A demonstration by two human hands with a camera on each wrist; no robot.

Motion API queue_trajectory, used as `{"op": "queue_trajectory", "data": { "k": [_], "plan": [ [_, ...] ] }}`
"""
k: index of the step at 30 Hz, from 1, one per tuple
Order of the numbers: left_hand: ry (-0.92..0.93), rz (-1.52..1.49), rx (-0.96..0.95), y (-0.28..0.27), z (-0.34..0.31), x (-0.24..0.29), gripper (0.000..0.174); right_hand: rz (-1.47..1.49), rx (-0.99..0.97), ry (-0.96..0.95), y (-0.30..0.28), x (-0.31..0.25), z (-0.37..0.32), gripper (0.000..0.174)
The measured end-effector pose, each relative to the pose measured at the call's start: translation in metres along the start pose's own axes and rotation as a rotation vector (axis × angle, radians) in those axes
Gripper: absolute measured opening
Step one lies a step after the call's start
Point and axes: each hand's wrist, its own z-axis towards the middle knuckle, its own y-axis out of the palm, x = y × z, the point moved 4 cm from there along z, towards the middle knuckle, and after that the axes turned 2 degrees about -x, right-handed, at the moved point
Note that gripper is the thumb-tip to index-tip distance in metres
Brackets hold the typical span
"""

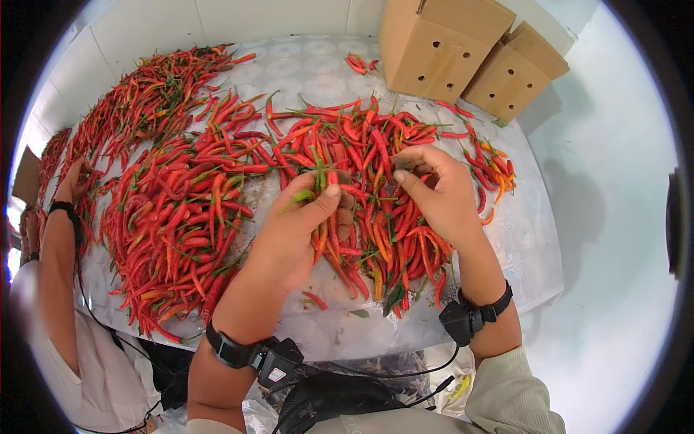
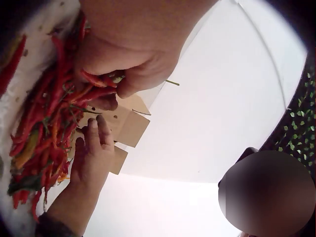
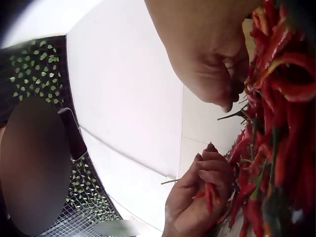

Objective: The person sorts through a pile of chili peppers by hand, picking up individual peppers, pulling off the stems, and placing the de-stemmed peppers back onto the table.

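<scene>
Several red chili peppers (image 1: 332,179) with green stems are gripped in my left hand (image 1: 285,235), above the near pile of chilies (image 1: 376,148). In the left wrist view, red chilies (image 2: 98,81) show under the curled fingers of that hand. My right hand (image 1: 452,199) hovers over the right part of the same pile, palm toward the left hand. Its thumb stands apart from its bent fingers, with nothing seen between them. The left wrist view shows its fingers (image 2: 93,131) loosely extended. A heap of chilies (image 1: 173,231) lies left of my left hand.
Two cardboard boxes (image 1: 441,54) with round holes stand at the back right of the table (image 1: 531,239). A longer chili heap (image 1: 148,108) runs along the back left. Another person's arm (image 1: 61,239) reaches in at the left. A white wall (image 1: 622,239) rises on the right.
</scene>
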Motion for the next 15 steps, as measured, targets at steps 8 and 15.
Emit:
{"op": "queue_trajectory", "data": {
  "k": [8, 15],
  "plan": [
    [0.018, -0.103, 0.04, 0.006, -0.003, 0.008, 0.011, -0.159, -0.313, 0.123, 0.01, -0.006, -0.006, 0.034],
    [0.088, 0.022, 0.046, -0.006, 0.0, 0.011, 0.011, 0.209, 0.068, 0.043, -0.005, -0.009, -0.001, 0.022]
  ]
}}
